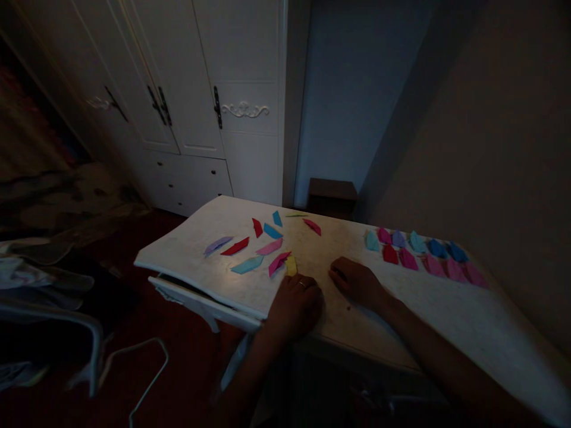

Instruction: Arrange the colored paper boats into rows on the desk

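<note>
My left hand (pixel 301 302), with a ring on one finger, is closed at the table's front edge. A yellow folded paper piece (pixel 291 265) sticks out beyond its knuckles; the fingertips are hidden. My right hand (pixel 355 282) rests on the tabletop with its fingers curled in, and nothing shows in it. Near the left hand lie a magenta folded paper piece (pixel 279 263), a light blue one (pixel 247 265) and a pink one (pixel 270 246). Farther off are a red piece (pixel 235 246), a lilac one (pixel 218 245) and a blue one (pixel 272 230).
Two rows of folded papers, including a red one (pixel 390 254), stand along the right of the white table (pixel 187 241). Its drawer (pixel 200 302) is partly pulled out. A white wardrobe (pixel 254 154) stands behind, with a brown cabinet (pixel 332 189) and a hanger (pixel 163 351) about.
</note>
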